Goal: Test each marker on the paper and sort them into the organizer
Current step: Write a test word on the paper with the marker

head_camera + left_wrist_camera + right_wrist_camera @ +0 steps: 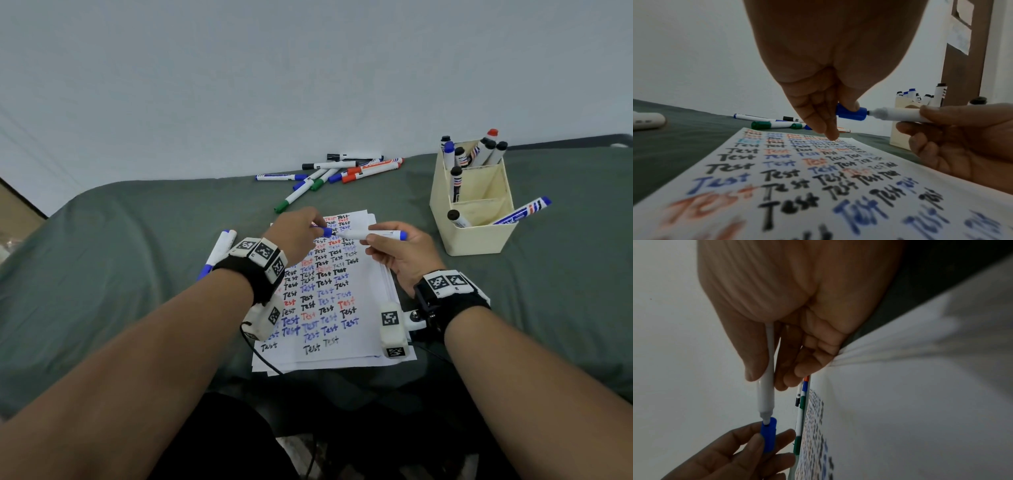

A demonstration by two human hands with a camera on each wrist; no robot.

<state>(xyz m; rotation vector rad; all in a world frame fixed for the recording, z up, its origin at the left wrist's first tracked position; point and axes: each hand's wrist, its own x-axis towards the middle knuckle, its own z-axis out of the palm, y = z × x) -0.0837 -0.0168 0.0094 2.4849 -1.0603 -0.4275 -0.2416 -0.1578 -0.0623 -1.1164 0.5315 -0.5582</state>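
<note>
Two hands meet above the paper (337,308), and we take that sheet as our landmark throughout. The largest thing we see is the grey-green cloth (137,257) spread over the worktop, with the paper lying on it, covered in rows of the word "Test" in black, blue and red. To the right of the paper and a little beyond it stands the cream organizer (474,236), its back compartment holding several upright markers, its nearer compartments holding three more, one leaning out to the right. Beyond the paper's far edge lies a loose pile of markers (335,173) with blue, green, red and black caps. Just left of the paper lie two markers (219,251) side by side.

Over the paper's far half, our right hand (400,253) holds the white barrel of a marker (370,235), thumb on top and fingers (906,128) curled beneath. Our left hand (296,236) pinches the blue cap (852,112) between thumb and fingers (748,443). In the left wrist view the marker's tip sits at the mouth of the cap, the grey neck bare; the barrel and cap lie in one line, above the paper and not touching it. The smallest fingers of the left hand point down toward the paper's far edge.
</note>
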